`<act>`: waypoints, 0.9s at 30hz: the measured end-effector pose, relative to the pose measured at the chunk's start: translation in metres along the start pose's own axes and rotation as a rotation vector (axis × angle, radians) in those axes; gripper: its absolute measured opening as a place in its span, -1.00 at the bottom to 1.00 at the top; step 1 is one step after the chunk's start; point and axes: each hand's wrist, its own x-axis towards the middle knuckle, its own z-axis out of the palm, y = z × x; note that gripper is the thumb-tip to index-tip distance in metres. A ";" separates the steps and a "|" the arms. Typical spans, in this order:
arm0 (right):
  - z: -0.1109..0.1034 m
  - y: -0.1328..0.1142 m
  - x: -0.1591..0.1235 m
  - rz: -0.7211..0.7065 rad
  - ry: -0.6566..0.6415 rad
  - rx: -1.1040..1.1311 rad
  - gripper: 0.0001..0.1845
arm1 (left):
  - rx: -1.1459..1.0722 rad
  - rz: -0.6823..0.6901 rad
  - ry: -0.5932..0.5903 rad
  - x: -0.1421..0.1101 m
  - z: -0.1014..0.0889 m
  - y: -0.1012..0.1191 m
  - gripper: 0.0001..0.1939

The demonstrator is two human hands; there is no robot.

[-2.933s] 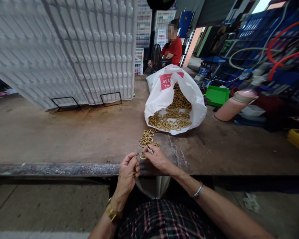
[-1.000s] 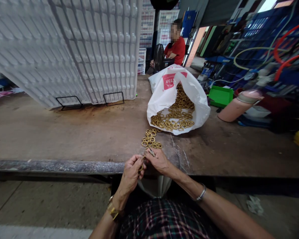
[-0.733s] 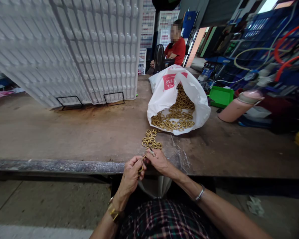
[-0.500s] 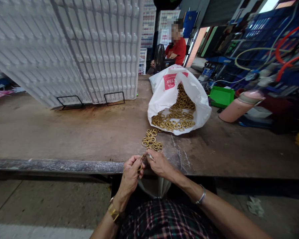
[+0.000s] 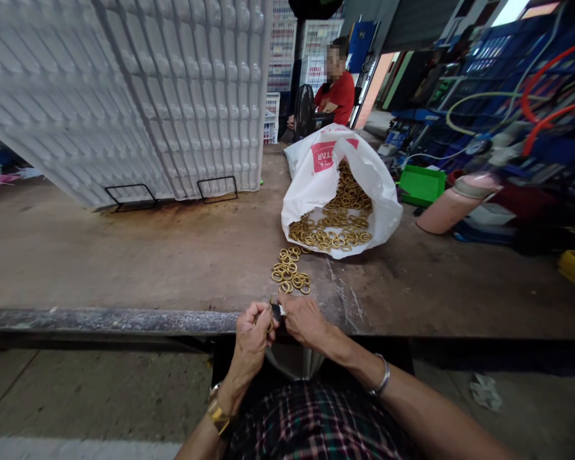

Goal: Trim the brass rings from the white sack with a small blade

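Observation:
My left hand [image 5: 250, 335] is closed in a pinch on a gold ring at the table's front edge. My right hand [image 5: 305, 319] is closed on a small dark tool [image 5: 276, 311] whose tip meets that ring. Both hands touch each other just below a small pile of loose gold rings [image 5: 290, 273] on the brown table [image 5: 124, 255]. Behind the pile lies a white plastic bag [image 5: 316, 185], open toward me and full of gold rings [image 5: 338, 223].
A large white moulded panel [image 5: 124, 96] leans on black wire stands at the back left. A person in a red shirt [image 5: 336, 89] sits behind the bag. A green bin [image 5: 418, 185], a pink cylinder [image 5: 448, 204], hoses and blue crates crowd the right side.
Both hands have drawn back from the loose pile toward the table edge and closed together around the ring and tool.

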 end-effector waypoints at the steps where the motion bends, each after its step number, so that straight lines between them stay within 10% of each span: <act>1: -0.001 0.001 0.000 0.011 0.001 -0.007 -0.73 | -0.005 -0.006 -0.009 -0.004 0.001 0.003 -0.66; 12: -0.003 0.034 0.012 0.068 0.259 0.111 -0.73 | -0.468 -0.217 -0.135 -0.009 0.005 0.018 -0.66; 27: 0.001 0.022 0.019 0.115 0.221 0.044 -0.76 | -0.583 -0.311 -0.107 0.001 -0.001 0.012 -0.67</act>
